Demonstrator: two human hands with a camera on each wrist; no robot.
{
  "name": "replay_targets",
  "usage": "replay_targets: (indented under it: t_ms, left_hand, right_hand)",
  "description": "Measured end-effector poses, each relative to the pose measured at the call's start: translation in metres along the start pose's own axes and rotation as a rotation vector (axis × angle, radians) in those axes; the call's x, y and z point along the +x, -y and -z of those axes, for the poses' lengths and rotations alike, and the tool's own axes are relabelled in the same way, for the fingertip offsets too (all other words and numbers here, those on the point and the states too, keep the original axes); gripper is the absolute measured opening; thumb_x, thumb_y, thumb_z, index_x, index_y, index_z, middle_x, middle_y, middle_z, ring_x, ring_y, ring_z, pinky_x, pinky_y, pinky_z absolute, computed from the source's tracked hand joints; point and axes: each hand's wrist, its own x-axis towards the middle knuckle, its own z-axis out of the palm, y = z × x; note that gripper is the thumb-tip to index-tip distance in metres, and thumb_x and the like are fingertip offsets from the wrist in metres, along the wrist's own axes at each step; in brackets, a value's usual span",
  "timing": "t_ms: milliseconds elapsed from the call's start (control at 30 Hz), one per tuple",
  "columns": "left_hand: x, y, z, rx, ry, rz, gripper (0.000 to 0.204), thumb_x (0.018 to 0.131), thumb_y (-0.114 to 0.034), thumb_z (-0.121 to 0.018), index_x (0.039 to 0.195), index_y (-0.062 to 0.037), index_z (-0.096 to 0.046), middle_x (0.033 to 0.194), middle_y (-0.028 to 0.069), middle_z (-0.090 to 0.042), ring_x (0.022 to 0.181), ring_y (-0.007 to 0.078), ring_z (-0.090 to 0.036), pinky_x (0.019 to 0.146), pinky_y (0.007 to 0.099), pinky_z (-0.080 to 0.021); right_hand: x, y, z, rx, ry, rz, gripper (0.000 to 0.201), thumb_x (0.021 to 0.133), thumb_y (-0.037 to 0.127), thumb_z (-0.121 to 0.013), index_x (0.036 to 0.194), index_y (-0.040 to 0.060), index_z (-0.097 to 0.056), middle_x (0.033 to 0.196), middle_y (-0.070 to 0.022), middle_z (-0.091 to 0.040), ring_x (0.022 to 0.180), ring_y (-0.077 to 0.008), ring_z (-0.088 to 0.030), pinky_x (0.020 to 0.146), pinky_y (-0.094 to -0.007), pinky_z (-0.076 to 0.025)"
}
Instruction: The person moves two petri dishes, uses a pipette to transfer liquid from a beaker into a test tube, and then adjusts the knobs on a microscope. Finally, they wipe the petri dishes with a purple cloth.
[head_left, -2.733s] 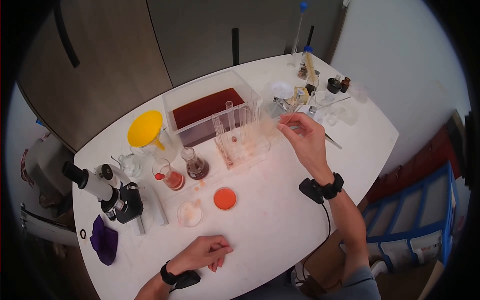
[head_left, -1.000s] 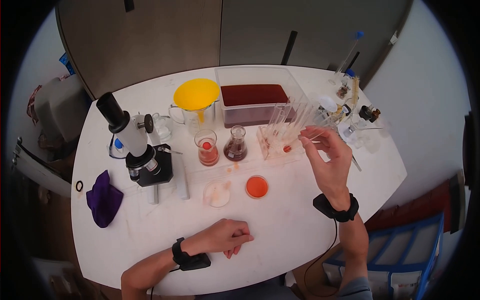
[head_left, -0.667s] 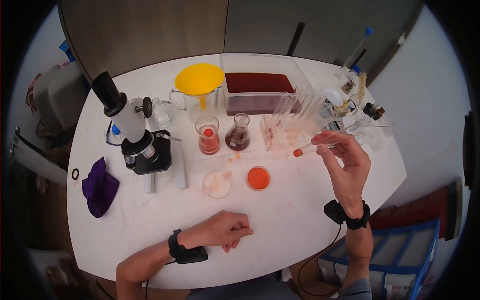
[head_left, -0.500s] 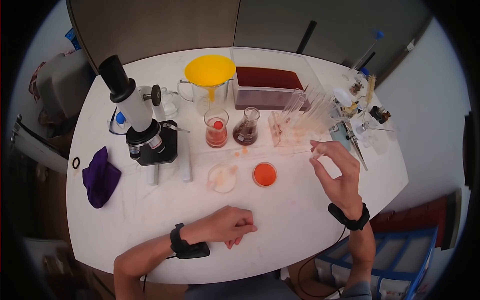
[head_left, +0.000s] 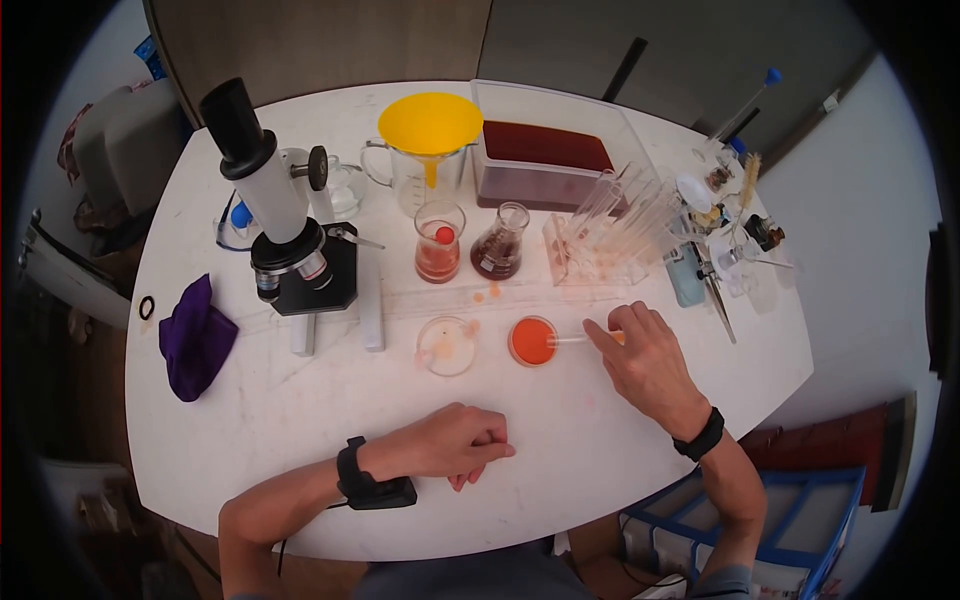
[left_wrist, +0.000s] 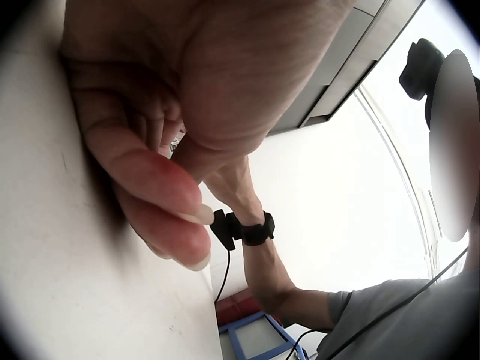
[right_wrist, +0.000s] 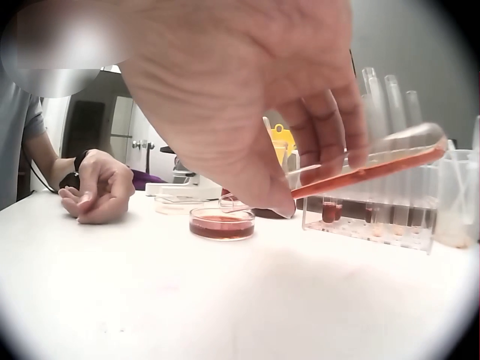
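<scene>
My right hand point(head_left: 650, 362) pinches a test tube point(right_wrist: 367, 171) between thumb and fingers. The tube lies tilted, its rounded end raised at the right and orange liquid along its lower side. Its other end reaches over the right rim of a petri dish point(right_wrist: 223, 233) of orange-red liquid. On the table's near side rests my left hand point(head_left: 452, 443), fingers loosely curled and holding nothing. The left wrist view shows its fingertips point(left_wrist: 169, 244) close over the white surface.
Left of the filled dish lies a pale petri dish point(head_left: 447, 371). Behind stand a beaker point(head_left: 437, 262), a conical flask point(head_left: 497, 252) and a test tube rack point(head_left: 556, 250). A microscope point(head_left: 275, 200) and purple cloth point(head_left: 197, 345) occupy the left; tweezers point(head_left: 718, 305) lie right.
My right hand has brought the test tube from beside the rack down and left to the petri dish, tipping it there. The left hand has stayed put on the table.
</scene>
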Motion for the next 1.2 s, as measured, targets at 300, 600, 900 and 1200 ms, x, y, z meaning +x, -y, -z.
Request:
replay_targets:
  t_ms: [300,600,900,1200]
  left_hand:
    - [0.0,-0.002,0.001,0.005,0.011,0.04,0.025,0.105,-0.021,-0.061,0.094,0.0012,-0.063,0.064,0.005,-0.065,0.052,0.0114,-0.062,0.048,0.0256,-0.051]
    - [0.0,-0.003,0.001,0.005,0.007,0.054,0.024,0.105,-0.02,-0.061,0.094,0.0012,-0.063,0.064,0.0051,-0.065,0.052,0.0115,-0.063,0.048,0.0254,-0.051]
    - [-0.001,-0.003,0.001,-0.007,0.005,0.052,0.025,0.105,-0.021,-0.061,0.095,0.0013,-0.063,0.064,0.0051,-0.065,0.052,0.0116,-0.063,0.048,0.0253,-0.051]
    - [-0.001,-0.002,-0.001,-0.002,0.008,0.058,0.024,0.105,-0.02,-0.061,0.095,0.0009,-0.063,0.064,0.0049,-0.065,0.051,0.0117,-0.063,0.048,0.0248,-0.05]
  right_hand:
    - [0.006,0.001,0.012,-0.062,0.038,0.058,0.041,0.076,0.001,-0.064,0.116,-0.0043,-0.07,0.095,-0.0118,-0.053,0.093,-0.0275,-0.053,0.084,-0.0379,-0.046]
    - [0.018,0.017,0.043,-0.122,0.027,0.102,0.046,0.07,-0.002,-0.068,0.116,-0.0023,-0.072,0.092,-0.0093,-0.05,0.089,-0.0254,-0.051,0.079,-0.0373,-0.044]
    - [0.019,0.022,0.038,-0.134,0.063,0.107,0.042,0.074,0.001,-0.065,0.115,-0.0042,-0.072,0.093,-0.01,-0.05,0.09,-0.0259,-0.05,0.081,-0.0367,-0.044]
    - [0.012,0.029,0.037,-0.095,0.046,0.094,0.043,0.074,0.004,-0.067,0.114,-0.0093,-0.067,0.097,-0.0133,-0.054,0.094,-0.0291,-0.052,0.079,-0.0382,-0.043]
